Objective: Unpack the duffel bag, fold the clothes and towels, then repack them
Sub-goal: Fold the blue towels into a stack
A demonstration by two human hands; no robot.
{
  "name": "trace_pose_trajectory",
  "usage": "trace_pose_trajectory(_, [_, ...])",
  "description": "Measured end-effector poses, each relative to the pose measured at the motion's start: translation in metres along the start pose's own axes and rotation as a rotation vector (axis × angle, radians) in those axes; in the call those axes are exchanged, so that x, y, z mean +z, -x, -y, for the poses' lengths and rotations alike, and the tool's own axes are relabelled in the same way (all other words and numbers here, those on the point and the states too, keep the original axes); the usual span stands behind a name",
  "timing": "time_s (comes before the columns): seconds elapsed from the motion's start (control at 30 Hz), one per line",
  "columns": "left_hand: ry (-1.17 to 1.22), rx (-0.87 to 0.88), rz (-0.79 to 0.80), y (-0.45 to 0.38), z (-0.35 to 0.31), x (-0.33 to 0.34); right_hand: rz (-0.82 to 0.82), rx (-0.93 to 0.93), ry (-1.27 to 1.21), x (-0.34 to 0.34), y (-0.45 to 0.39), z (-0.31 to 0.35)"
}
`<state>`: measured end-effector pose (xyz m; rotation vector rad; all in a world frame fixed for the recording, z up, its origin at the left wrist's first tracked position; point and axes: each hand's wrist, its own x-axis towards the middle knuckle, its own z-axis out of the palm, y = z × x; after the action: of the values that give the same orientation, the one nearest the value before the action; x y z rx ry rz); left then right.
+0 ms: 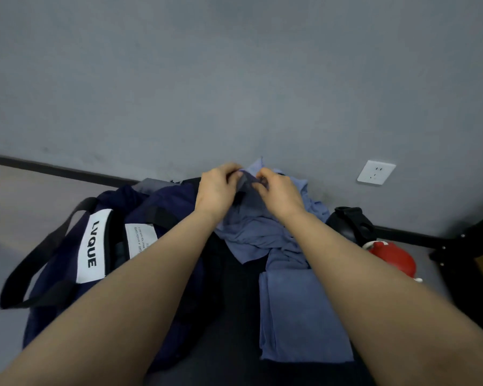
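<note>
Grey floor against grey wall: left hand point(216, 188) and right hand point(279, 192) both pinch the crumpled blue-grey cotton garment's point(258, 229) top edge; its length hangs toward the person.

A single wide-angle view looks from the person's head, forward and down along both bare forearms toward the grey wall point(234, 65) and the floor point(25, 190) at its foot. It sits close above the duffel bag point(67, 274) and the clothes, which fill the lower half.
</note>
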<state>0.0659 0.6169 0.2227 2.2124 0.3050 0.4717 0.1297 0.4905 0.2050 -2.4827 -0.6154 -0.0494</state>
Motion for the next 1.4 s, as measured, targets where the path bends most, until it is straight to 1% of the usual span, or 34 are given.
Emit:
trace_pose_trajectory(0.07, [-0.004, 0.037, -0.007, -0.002, -0.019, -0.018, -0.089, 0.022, -0.121, -0.019, -0.001, 0.02])
trace_pose_trajectory(0.13, [0.012, 0.054, -0.012, -0.003, -0.036, -0.034, -0.135, 0.01, -0.15, -0.039, -0.002, 0.04])
trace_pose_trajectory(0.3, [0.026, 0.068, -0.036, 0.0, -0.078, -0.07, -0.141, -0.049, -0.148, -0.089, 0.002, 0.085])
trace_pose_trajectory(0.43, [0.111, 0.052, -0.125, 0.002, -0.116, -0.104, -0.147, -0.116, -0.126, -0.131, 0.011, 0.113])
trace_pose_trajectory(0.57, [0.184, 0.083, -0.155, 0.005, -0.153, -0.138, -0.137, -0.159, -0.129, -0.174, 0.022, 0.14])
trace_pose_trajectory(0.73, [0.194, 0.131, -0.189, 0.019, -0.197, -0.177, -0.139, -0.106, -0.102, -0.217, 0.039, 0.161])
trace_pose_trajectory(0.9, [0.222, 0.147, -0.265, 0.033, -0.235, -0.221, -0.221, -0.033, -0.129, -0.252, 0.057, 0.176])
trace_pose_trajectory(1.17, [0.204, 0.169, -0.369, 0.067, -0.268, -0.287, -0.291, -0.033, -0.124, -0.295, 0.095, 0.196])
trace_pose_trajectory(1.3, [0.145, 0.115, -0.42, 0.09, -0.27, -0.306, -0.38, -0.045, -0.138, -0.307, 0.114, 0.21])
trace_pose_trajectory(1.4, [0.11, 0.084, -0.433, 0.112, -0.271, -0.32, -0.408, -0.068, -0.143, -0.314, 0.132, 0.224])
